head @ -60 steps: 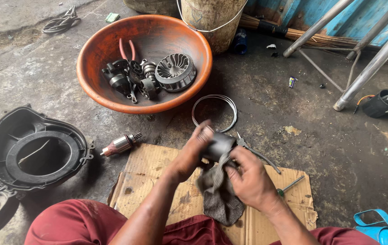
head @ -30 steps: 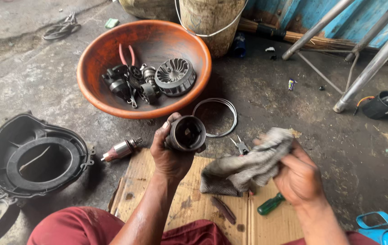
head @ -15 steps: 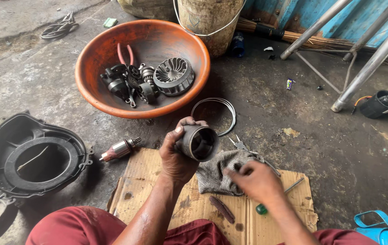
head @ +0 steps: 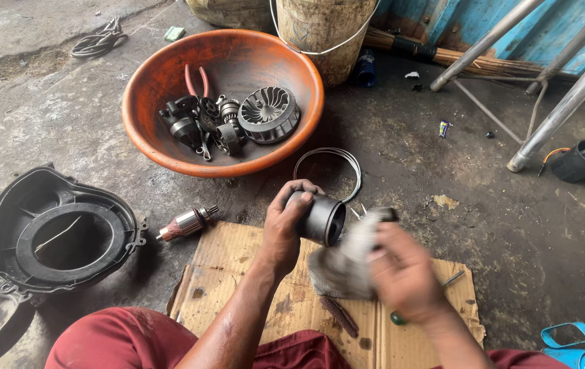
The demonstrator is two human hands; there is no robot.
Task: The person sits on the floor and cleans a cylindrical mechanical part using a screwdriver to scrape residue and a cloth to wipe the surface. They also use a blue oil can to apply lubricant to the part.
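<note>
Here my left hand grips the dark cylindrical housing; my right hand clutches the grey rag beside its mouth; wiping looks unfinished.

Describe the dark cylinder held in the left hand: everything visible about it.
The cylinder is a short, hollow housing that looks like dark grey metal, dull and grimy. Its open round end faces right and slightly toward the camera, showing a dark interior. The left hand grips it around the closed end, fingers curled over the top, above the cardboard. The right hand, blurred, holds a grey rag just beside the open end; whether they touch cannot be told.
</note>
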